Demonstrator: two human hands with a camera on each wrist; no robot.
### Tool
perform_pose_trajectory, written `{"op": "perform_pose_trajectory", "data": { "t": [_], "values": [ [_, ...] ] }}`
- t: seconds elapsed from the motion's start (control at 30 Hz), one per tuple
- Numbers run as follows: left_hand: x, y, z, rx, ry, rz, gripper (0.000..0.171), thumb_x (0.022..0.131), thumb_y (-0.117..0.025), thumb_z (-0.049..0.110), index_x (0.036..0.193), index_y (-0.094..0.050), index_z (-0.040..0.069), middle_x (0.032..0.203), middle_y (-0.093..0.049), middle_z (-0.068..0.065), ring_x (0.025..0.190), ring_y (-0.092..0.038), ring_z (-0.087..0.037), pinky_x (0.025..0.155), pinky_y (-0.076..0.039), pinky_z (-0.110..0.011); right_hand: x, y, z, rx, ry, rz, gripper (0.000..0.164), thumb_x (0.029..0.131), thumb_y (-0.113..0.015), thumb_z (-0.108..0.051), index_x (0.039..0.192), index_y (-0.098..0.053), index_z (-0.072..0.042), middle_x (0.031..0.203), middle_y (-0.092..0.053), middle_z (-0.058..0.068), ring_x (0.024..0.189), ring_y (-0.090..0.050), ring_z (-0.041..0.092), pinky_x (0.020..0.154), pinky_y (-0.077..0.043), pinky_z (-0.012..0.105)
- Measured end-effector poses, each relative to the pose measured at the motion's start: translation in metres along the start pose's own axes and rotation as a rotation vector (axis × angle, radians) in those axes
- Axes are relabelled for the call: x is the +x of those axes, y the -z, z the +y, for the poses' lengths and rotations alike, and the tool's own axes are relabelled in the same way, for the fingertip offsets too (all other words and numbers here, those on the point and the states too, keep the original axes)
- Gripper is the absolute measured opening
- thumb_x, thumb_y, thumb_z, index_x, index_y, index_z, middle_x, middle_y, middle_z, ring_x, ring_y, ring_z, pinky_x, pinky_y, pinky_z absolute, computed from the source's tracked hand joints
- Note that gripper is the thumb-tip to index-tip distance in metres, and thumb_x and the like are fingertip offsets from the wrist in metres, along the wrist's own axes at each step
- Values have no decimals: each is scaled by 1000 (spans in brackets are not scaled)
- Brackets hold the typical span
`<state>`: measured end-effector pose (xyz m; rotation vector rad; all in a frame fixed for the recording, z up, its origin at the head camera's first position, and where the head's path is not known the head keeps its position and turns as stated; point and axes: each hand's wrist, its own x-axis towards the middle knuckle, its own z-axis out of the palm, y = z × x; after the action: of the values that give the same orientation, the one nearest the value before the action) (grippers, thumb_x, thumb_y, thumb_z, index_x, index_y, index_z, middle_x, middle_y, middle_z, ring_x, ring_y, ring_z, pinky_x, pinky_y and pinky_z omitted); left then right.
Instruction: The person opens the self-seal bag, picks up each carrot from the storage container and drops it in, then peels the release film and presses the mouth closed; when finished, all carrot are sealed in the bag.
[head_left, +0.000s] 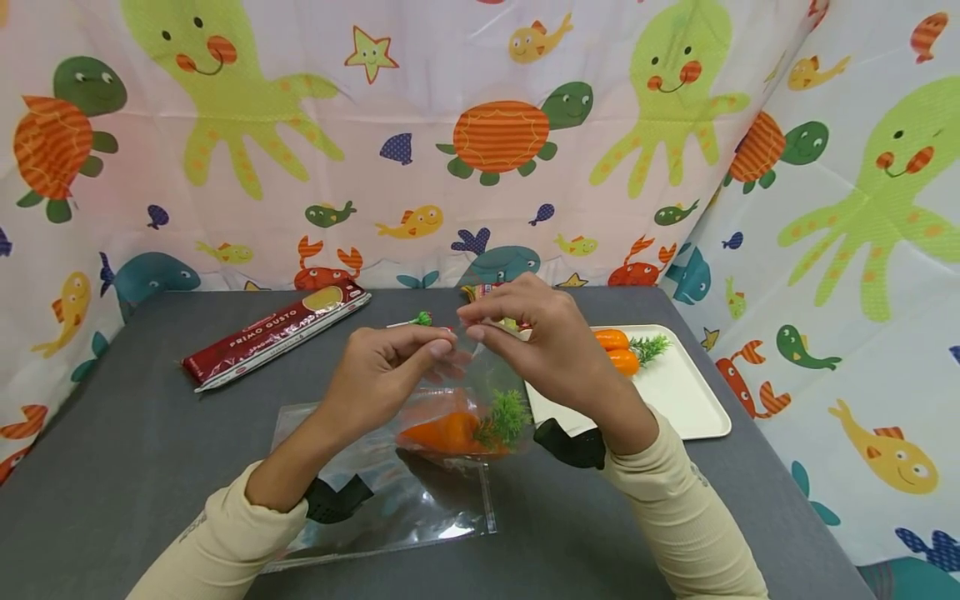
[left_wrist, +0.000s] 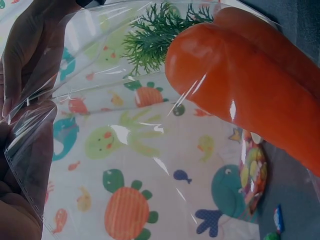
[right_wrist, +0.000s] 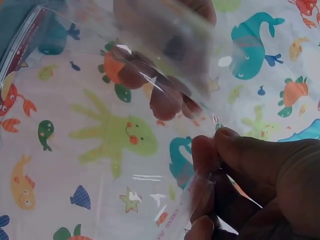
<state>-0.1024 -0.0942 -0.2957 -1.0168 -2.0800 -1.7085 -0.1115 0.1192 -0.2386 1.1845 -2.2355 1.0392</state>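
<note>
A clear plastic bag point(head_left: 491, 367) hangs upright between my hands, with orange carrots point(head_left: 442, 433) and their feathery green tops point(left_wrist: 160, 37) low inside it. My left hand point(head_left: 378, 371) pinches the bag's upper edge on the left, thumb against forefinger. On the opposite side, my right hand point(head_left: 551, 342) pinches the same top edge between thumb and fingers. In the right wrist view, fingers point(right_wrist: 167, 102) of the left hand show through the film. Beneath the held bag, another clear bag point(head_left: 397, 517) lies flat on the table.
A cream tray point(head_left: 693, 408) with more orange carrots point(head_left: 618, 362) stands at the right. At the back left lies a red spaghetti packet point(head_left: 277, 333). A green-topped lollipop point(head_left: 423, 318) and a colourful packet point(left_wrist: 252, 175) are behind the hands. Patterned curtains surround the grey table point(head_left: 135, 467).
</note>
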Motion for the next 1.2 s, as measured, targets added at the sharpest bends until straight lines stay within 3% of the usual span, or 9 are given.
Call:
{"op": "perform_pose_trajectory", "data": {
  "t": [0.23,0.53,0.97,1.2],
  "values": [
    [-2,0,-3,-8,-1,2,19,93,-61,-5,109,-69,-6,93,-74,-9,80,-72,-17,68,-59,-34,-1,4,2,-30,8,-4,21,83,-74,2,104,-76,-3,96,-71,2,83,-52,12,62,-45,28],
    [-2,0,-5,-6,-12,6,19,92,-61,-5,110,-69,-6,92,-74,-9,79,-72,-17,68,-59,-33,-2,5,2,-76,40,-2,21,83,-76,0,103,-75,-3,93,-71,3,85,-54,17,65,-45,33],
    [1,1,-5,-22,-8,-1,20,93,-60,-5,111,-69,-7,94,-74,-9,81,-72,-17,69,-59,-34,0,3,1,-227,88,-8,20,83,-75,0,103,-75,-2,100,-71,6,89,-54,19,67,-46,29],
    [1,1,-3,-20,8,-5,20,93,-60,-5,112,-68,-7,94,-74,-10,82,-72,-17,71,-58,-34,-1,2,4,-264,130,-54,23,84,-75,1,107,-74,0,103,-71,9,90,-54,21,72,-48,29]
  ]
}}
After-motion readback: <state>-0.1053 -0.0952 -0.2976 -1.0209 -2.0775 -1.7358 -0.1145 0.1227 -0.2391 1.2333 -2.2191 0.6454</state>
